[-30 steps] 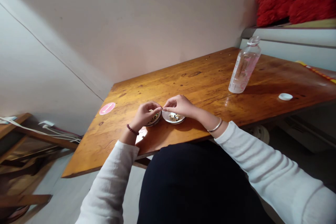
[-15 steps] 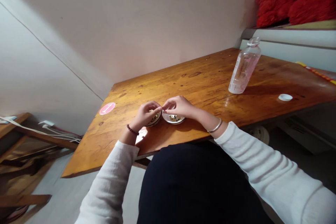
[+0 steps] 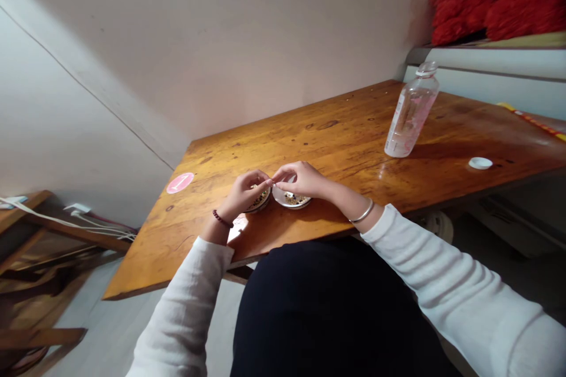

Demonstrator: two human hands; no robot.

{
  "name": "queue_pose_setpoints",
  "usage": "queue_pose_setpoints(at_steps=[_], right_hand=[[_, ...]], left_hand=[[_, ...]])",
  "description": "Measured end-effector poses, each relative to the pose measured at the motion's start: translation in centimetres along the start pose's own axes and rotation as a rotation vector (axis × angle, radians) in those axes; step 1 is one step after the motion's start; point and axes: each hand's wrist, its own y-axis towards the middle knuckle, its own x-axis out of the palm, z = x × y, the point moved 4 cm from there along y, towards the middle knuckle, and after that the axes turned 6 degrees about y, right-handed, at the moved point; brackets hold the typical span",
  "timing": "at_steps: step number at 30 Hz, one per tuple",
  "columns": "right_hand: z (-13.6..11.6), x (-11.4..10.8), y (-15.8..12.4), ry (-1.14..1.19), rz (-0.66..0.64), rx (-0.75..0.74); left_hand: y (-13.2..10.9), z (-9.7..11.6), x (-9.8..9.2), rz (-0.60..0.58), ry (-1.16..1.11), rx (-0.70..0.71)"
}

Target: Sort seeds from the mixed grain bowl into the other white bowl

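Note:
Two small bowls stand side by side near the front edge of the wooden table. The left bowl [image 3: 260,205] holds small dark and pale bits like beads or seeds, and my left hand [image 3: 245,189] partly covers it. Over the white right bowl [image 3: 292,205], with similar bits inside, hangs my right hand [image 3: 305,178]. The thumb and fingertips of each hand are pinched together, and the two pinches meet above the gap between the bowls. Whatever lies between the fingertips is too small to make out.
An uncapped clear plastic bottle [image 3: 411,112] stands on the table [image 3: 336,141] to the right, with a white cap [image 3: 480,163] beyond it. A round pink sticker [image 3: 180,182] marks the left side. Red plush [image 3: 499,3] rests at the back right. White cables [image 3: 101,225] run at left.
The right fingertips have shifted very slightly left against the left ones. Otherwise hands, bowls and bottle look the same.

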Motion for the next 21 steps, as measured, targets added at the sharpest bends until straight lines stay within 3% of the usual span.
queue_pose_setpoints(at_steps=[10, 21], right_hand=[[0.68, 0.23, 0.17, 0.060, -0.005, -0.008], [0.28, 0.24, 0.02, 0.122, -0.017, -0.027]], left_hand=[[-0.08, 0.45, 0.23, -0.035, -0.002, 0.037], [-0.15, 0.23, 0.03, 0.006, 0.050, -0.014]])
